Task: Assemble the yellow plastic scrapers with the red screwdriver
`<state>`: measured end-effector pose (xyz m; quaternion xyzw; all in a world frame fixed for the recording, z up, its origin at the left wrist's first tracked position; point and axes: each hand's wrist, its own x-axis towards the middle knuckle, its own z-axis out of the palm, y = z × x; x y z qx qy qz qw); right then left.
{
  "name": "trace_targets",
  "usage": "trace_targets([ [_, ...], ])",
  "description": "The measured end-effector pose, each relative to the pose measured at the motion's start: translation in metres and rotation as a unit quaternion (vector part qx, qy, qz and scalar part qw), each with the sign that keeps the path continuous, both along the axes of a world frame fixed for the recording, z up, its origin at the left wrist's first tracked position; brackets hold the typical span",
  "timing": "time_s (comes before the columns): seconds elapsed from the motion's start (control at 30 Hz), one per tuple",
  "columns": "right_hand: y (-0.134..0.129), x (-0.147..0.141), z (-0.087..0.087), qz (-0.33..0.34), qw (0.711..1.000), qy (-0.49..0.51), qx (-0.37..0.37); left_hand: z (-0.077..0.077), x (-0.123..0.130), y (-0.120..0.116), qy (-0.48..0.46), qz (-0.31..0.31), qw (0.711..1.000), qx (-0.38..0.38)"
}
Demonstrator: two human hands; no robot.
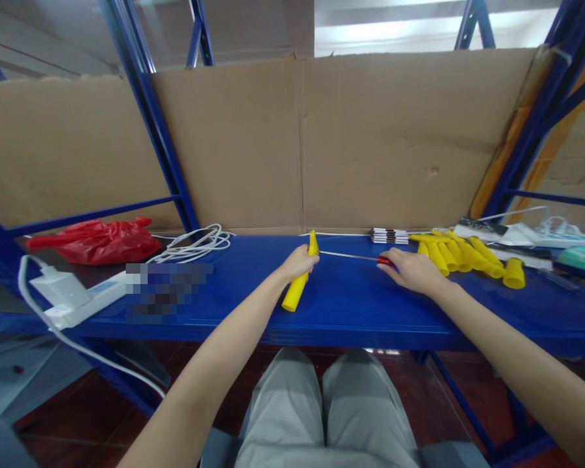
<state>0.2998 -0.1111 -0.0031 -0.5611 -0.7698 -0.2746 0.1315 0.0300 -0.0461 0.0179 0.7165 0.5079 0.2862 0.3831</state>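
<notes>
My left hand is closed around a yellow tube-shaped piece with a narrower upper end, held tilted above the blue shelf. In my right hand is a screwdriver with a red handle and a long thin metal shaft. The shaft points left, and its tip is at the upper part of the yellow piece; whether it touches or enters it, I cannot tell. Just right of my right hand lie several similar yellow pieces, side by side. One more yellow piece stands at their right end.
The blue shelf has a tall cardboard sheet behind it. On the left are a red plastic bag, a coiled white cable and a power strip with a plug. A small stack stands at the back.
</notes>
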Motion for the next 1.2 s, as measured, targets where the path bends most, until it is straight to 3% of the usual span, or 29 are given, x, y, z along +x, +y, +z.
trace_targets([
  [0.17,0.002,-0.002,0.0,0.001,1.0,0.0,-0.005,0.0,0.001,0.0,0.007,0.009,1.0,0.002],
  [0.53,0.01,0.0,-0.006,0.047,0.995,-0.038,0.081,-0.003,0.002,0.004,-0.013,0.038,0.999,0.008],
  [0.73,0.025,-0.004,0.009,0.067,0.989,-0.096,0.085,-0.004,0.002,0.006,-0.008,0.069,0.998,0.011],
  [0.9,0.04,-0.008,0.017,0.028,0.996,-0.076,0.036,-0.003,0.0,0.009,-0.026,0.086,0.996,0.021],
  [1.03,0.041,-0.01,0.008,-0.006,0.998,-0.043,-0.039,-0.002,0.0,0.008,-0.041,0.088,0.995,-0.002],
  [1.2,0.033,-0.014,0.0,-0.011,0.998,0.007,-0.068,-0.002,0.0,0.006,-0.055,0.082,0.995,-0.024],
])
